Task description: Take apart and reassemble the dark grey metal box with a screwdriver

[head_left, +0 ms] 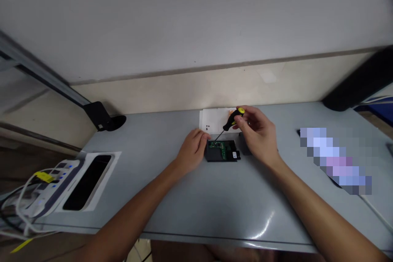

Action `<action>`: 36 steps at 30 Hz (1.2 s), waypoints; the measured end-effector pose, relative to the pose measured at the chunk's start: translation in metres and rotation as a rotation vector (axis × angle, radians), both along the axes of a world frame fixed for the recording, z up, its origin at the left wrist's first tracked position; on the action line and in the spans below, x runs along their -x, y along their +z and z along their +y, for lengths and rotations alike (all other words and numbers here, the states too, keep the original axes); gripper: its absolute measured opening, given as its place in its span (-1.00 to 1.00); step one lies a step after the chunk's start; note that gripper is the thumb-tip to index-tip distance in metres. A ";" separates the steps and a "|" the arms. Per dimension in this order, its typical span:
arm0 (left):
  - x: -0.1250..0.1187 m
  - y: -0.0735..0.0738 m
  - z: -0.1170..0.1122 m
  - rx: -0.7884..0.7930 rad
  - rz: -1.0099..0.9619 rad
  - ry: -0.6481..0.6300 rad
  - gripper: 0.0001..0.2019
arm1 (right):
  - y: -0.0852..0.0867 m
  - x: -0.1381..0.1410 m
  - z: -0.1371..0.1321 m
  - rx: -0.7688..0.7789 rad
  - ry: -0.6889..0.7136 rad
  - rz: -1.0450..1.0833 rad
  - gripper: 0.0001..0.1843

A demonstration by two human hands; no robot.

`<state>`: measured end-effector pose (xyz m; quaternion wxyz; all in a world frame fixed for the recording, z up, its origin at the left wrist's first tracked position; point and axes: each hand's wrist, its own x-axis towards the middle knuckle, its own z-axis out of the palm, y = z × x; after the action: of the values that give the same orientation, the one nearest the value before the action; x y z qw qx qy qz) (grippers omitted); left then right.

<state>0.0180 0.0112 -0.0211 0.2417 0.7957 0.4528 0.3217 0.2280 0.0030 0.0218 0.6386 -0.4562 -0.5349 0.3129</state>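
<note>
My right hand (259,131) grips a black and yellow screwdriver (233,119), which slants down to the left. Its tip meets the upper left part of a black electronic device (216,155) with an exposed green circuit board (223,150). At the device's left edge, my left hand (194,149) has its fingers closed against the corner and holds it on the table. Several tiny dark screws (207,127) lie on a white sheet of paper (213,118) just behind the device. A dark piece (245,145) sits to its right, partly hidden by my right hand.
The grey table (184,204) runs up against a pale wall panel (159,92). On the left are a black phone (88,182) on white paper and a power strip (61,182) with cables. A blurred-out item (334,159) with a white cable lies on the right.
</note>
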 end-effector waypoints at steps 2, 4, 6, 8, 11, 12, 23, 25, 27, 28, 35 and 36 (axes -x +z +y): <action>0.000 0.001 0.000 0.013 -0.016 -0.012 -0.60 | 0.000 0.000 0.000 -0.002 0.009 -0.009 -0.72; -0.001 0.001 -0.001 0.017 -0.019 -0.034 -0.60 | -0.001 0.000 0.000 0.002 0.026 -0.011 -0.71; -0.001 0.001 -0.001 0.004 -0.014 -0.057 -0.60 | -0.001 0.000 -0.001 0.009 0.047 -0.014 -0.70; -0.001 0.001 0.000 -0.014 -0.005 -0.071 -0.60 | -0.002 0.001 -0.001 0.009 0.057 -0.014 -0.70; -0.001 0.001 0.000 -0.024 0.009 -0.079 -0.58 | -0.003 0.001 0.000 0.003 0.045 -0.023 -0.70; -0.001 0.000 0.000 -0.025 0.016 -0.081 -0.58 | -0.004 0.001 0.000 0.004 0.038 -0.028 -0.70; 0.000 -0.002 0.000 -0.069 0.052 -0.094 -0.61 | -0.004 0.003 0.001 0.013 0.035 -0.026 -0.71; 0.000 -0.003 0.001 -0.085 0.062 -0.091 -0.64 | -0.002 0.004 -0.001 0.012 0.032 -0.053 -0.72; -0.001 -0.005 0.001 -0.098 0.076 -0.090 -0.69 | 0.002 0.005 -0.004 0.022 0.030 -0.104 -0.73; -0.001 -0.006 0.002 -0.104 0.081 -0.092 -0.71 | 0.005 0.006 -0.006 0.030 0.035 -0.135 -0.73; -0.001 -0.011 0.002 -0.122 0.077 -0.081 -0.77 | 0.018 0.014 -0.017 0.019 0.149 -0.278 -0.72; -0.001 -0.011 0.002 -0.117 0.076 -0.079 -0.77 | 0.019 0.016 -0.015 0.011 0.146 -0.273 -0.73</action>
<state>0.0191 0.0136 -0.0316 0.1899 0.8372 0.4105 0.3074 0.2119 -0.0116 0.0409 0.5330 -0.4580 -0.6468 0.2962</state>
